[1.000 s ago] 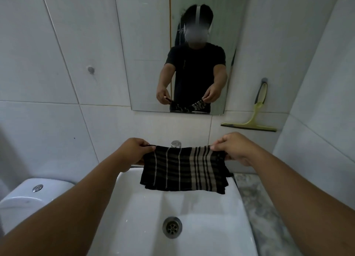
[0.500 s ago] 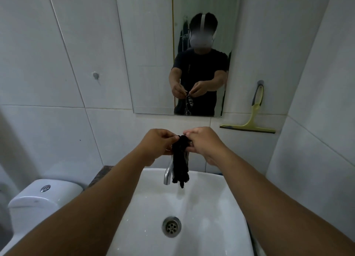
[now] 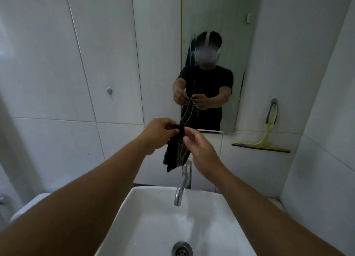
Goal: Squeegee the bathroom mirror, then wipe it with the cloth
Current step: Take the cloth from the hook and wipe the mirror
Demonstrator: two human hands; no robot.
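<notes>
Where the cloth point(image 3: 177, 150) was stretched flat between both hands a second ago, then bunched above the tap, it now hangs as a narrow folded strip, higher in view. Left hand point(image 3: 158, 133) pinches its top corner, fingers closed on the fabric; right hand point(image 3: 199, 150) sits just beside it, thumb and forefinger at the cloth's upper edge, other fingers loose — contact likely, firm grasp not certain. Cloth's lower end dangles just above the tap point(image 3: 183, 182), apart from it. View has tilted up: more of the mirror point(image 3: 215, 25) shows, less of the sink point(image 3: 134, 204), drain point(image 3: 182, 250) near the bottom edge. Mirror's lower edge lies just beyond the hands. Squeegee point(image 3: 265, 138) hangs from a wall hook right of the mirror's lower right corner, blade level, well apart from the hands. Open air between hands and glass; tiled wall left of the mirror bare except a small stud point(image 3: 109, 91). Toilet tank point(image 3: 28, 205) peeks in at the lower left, behind the left forearm.
</notes>
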